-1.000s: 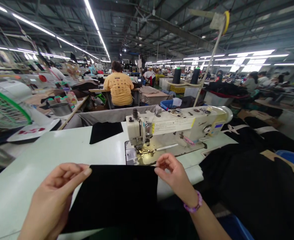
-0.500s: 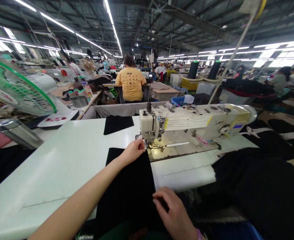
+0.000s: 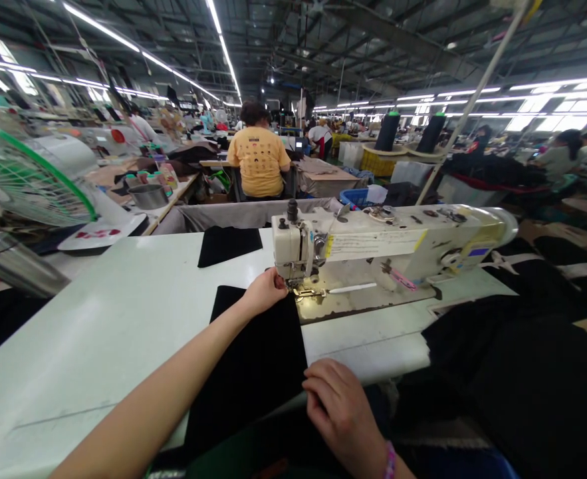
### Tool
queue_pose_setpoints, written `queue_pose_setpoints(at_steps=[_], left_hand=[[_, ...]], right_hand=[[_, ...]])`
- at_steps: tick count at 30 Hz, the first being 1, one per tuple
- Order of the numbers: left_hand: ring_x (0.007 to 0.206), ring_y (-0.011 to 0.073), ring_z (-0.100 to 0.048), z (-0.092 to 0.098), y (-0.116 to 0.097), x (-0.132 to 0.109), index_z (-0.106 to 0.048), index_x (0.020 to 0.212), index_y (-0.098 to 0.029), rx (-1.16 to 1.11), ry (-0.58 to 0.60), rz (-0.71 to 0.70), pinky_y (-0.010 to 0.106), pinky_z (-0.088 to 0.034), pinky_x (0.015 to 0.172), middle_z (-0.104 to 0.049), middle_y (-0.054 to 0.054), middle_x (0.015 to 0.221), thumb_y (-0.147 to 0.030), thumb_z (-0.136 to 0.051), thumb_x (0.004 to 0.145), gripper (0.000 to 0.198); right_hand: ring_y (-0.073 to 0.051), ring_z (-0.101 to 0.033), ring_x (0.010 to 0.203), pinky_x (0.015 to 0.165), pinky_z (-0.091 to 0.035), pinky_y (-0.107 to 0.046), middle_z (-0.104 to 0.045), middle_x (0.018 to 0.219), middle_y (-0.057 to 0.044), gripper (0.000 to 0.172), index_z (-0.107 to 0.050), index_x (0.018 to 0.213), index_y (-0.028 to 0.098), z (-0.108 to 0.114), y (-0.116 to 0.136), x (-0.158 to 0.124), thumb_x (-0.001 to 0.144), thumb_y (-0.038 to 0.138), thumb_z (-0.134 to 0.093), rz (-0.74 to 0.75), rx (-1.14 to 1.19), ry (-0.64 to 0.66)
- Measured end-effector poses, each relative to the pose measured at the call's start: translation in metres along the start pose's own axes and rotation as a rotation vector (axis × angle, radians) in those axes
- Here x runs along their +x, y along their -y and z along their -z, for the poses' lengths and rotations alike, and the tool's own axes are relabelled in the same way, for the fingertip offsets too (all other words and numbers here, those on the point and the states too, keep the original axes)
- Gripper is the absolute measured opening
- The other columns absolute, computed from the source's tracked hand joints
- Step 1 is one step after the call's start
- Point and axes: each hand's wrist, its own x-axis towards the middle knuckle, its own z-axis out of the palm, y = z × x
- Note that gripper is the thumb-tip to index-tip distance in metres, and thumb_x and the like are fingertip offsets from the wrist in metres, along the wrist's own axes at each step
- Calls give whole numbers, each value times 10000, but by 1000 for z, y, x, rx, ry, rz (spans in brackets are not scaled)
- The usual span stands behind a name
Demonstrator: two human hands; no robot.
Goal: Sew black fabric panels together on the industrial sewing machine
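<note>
A piece of black fabric lies on the pale table in front of the sewing machine, its far right corner at the presser foot. My left hand is closed in a pinch on the fabric's far edge, right beside the needle area. Lower down, my right hand has its fingers curled together at the fabric's right edge; the thumb tip is partly hidden. A second black fabric piece rests flat on the table behind my left hand.
A green-rimmed fan and a metal flask stand at the left. Dark cloth is heaped at the right. Pink-handled snips lie on the machine bed. A person in a yellow shirt sits ahead, facing away.
The black fabric has slid slightly forward, and its near edge now shows on the table. My right hand has moved up a little with it. My left hand stays by the needle.
</note>
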Motion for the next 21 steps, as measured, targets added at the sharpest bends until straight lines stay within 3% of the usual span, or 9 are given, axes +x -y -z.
queue_pose_setpoints(at_steps=[4,7,10,11,13,15,18,21], left_hand=[[612,155,-598,4,-8,2,-538,783,-192,77,-13,-1,257,-455,586,-612,-23,666,-116,-644,708,150],[836,225,-632,7,-21,-21,-558,891,-170,159,-112,-9,344,-501,770,-656,51,847,-113,-654,749,181],[979,261,-597,5,-38,-77,-581,934,-174,210,-126,-124,412,-489,889,-646,87,976,-158,-660,811,148],[927,240,-601,2,-42,-99,-592,905,-184,210,-44,-253,389,-507,857,-646,71,939,-166,-628,851,67],[846,194,-608,-4,-45,-142,-609,858,-201,162,168,-492,315,-537,779,-653,42,888,-126,-536,906,115],[863,187,-624,-10,-41,-170,-629,926,-194,181,183,-648,295,-559,796,-678,57,933,-109,-464,941,186],[987,202,-638,-14,-29,-178,-631,1080,-166,228,113,-782,311,-563,905,-698,92,1048,-110,-418,964,250],[1016,197,-643,-10,-21,-161,-632,1132,-170,207,128,-792,314,-566,922,-700,94,1064,-115,-415,966,278]], right_hand=[[-220,-630,897,817,-552,-400,-678,967,-74,243,-606,995,176,2,-3,3,869,8,-484,20,1,21],[-227,-632,946,859,-554,-422,-691,1006,-83,266,-616,1047,172,5,-4,2,875,15,-488,47,-12,73],[-242,-622,1008,898,-549,-445,-695,1063,-104,321,-619,1109,154,11,-4,1,855,8,-488,81,-16,115],[-246,-619,1017,905,-548,-449,-695,1073,-110,336,-618,1122,147,13,-4,1,847,6,-487,89,-16,124],[-252,-614,1021,915,-544,-454,-694,1078,-115,348,-619,1133,137,17,-3,2,839,7,-485,103,-11,138],[-250,-609,1016,921,-540,-453,-695,1071,-111,341,-625,1124,140,20,-3,5,841,11,-484,110,-4,149],[-241,-604,1002,920,-532,-455,-700,1055,-97,331,-636,1109,160,20,-5,12,849,21,-487,90,8,159],[-236,-603,999,930,-519,-462,-707,1034,-84,325,-650,1100,187,15,-12,22,855,35,-499,59,1,147]])
